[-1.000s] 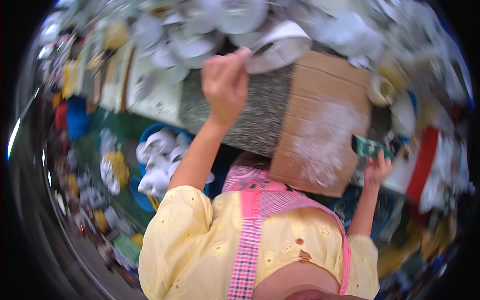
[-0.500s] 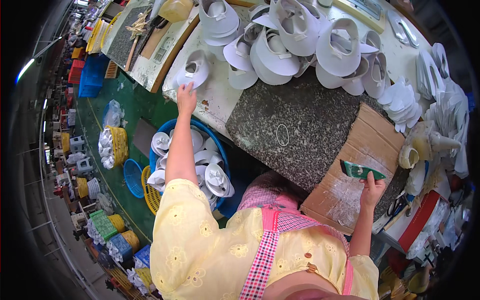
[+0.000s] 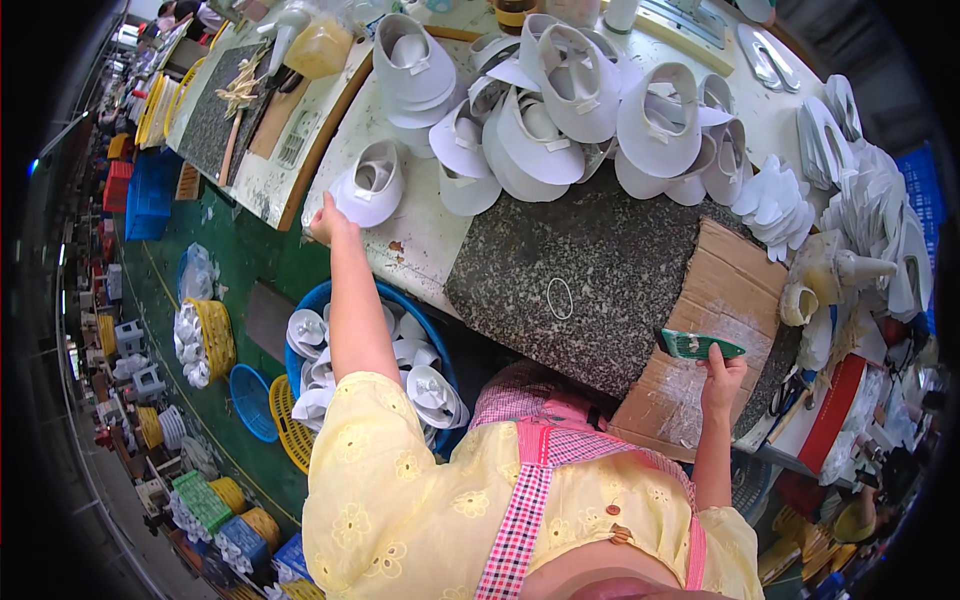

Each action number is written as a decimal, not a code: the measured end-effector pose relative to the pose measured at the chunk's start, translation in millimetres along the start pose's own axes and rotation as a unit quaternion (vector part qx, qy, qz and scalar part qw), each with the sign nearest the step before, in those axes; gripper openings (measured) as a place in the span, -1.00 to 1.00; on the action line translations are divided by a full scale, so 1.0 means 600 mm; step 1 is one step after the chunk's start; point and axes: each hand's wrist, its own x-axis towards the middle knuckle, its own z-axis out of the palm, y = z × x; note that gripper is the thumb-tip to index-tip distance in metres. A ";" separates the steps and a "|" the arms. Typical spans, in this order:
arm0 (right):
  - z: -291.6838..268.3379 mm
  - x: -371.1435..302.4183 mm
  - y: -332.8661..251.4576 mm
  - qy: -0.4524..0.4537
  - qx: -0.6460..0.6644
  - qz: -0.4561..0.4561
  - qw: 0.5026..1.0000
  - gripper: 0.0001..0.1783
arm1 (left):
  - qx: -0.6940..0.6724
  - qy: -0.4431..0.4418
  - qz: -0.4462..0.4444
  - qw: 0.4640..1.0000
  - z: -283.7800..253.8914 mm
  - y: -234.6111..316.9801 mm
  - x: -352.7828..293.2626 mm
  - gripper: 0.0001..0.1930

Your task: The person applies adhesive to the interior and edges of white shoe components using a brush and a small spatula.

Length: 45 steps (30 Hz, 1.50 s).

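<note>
Left hand (image 3: 325, 222) at the edge of the desk (image 3: 400, 248), just beside a white visor (image 3: 368, 207); cannot tell whether it grips the brim. Right hand (image 3: 722, 378) grasps a green tool (image 3: 697, 345) (dark at one end) over cardboard (image 3: 728, 270). More visors (image 3: 538, 168) cluster beyond and between the hands.
</note>
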 end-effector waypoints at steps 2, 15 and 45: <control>-0.002 -0.005 -0.002 0.023 -0.004 0.008 1.000 -0.89 | 0.016 -0.004 -0.011 1.000 0.003 0.009 -0.007 -0.62; 0.016 -0.017 -0.017 0.043 -0.038 0.001 0.998 -0.90 | 0.388 -0.275 0.677 0.562 0.259 0.174 -0.132 -0.43; -0.266 0.124 -0.068 0.296 -0.155 -0.174 0.926 -0.88 | 0.351 -0.631 0.620 0.309 0.047 -0.103 -0.764 -0.67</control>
